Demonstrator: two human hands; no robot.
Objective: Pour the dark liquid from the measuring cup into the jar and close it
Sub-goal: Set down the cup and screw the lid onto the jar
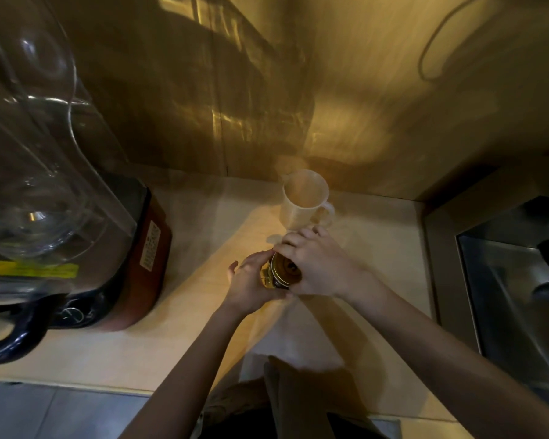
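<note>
The right hand (317, 264), reaching in from the lower right, is cupped over the top and far side of a small glass jar (271, 277) with a round metal lid (286, 270), its fingers curled around the lid's rim; the left hand (251, 285) grips the jar's body from the near left side, thumb and fingers wrapped against the glass. The jar stands on the pale beige table (203, 327) near its middle. Most of the jar is hidden between the two palms; only the lid's brownish top and a strip of yellowish glass below it show, and whether the lid is fully seated cannot be told. Just behind the hands stands a translucent white plastic measuring cup (305, 198) with a handle on its right side, upright, its inside pale with no dark liquid visible. At the left, a blender (76, 248) with a clear jug, black handle and reddish-brown base is cut off by the frame edge, and the print on its labels is unreadable. At the right edge a stainless steel sink (504, 296) is partly cropped. The wall (362, 106) behind is a glossy golden-brown panel with blurred reflections, and grey floor tiles (61, 413) show below the table's front edge.
</note>
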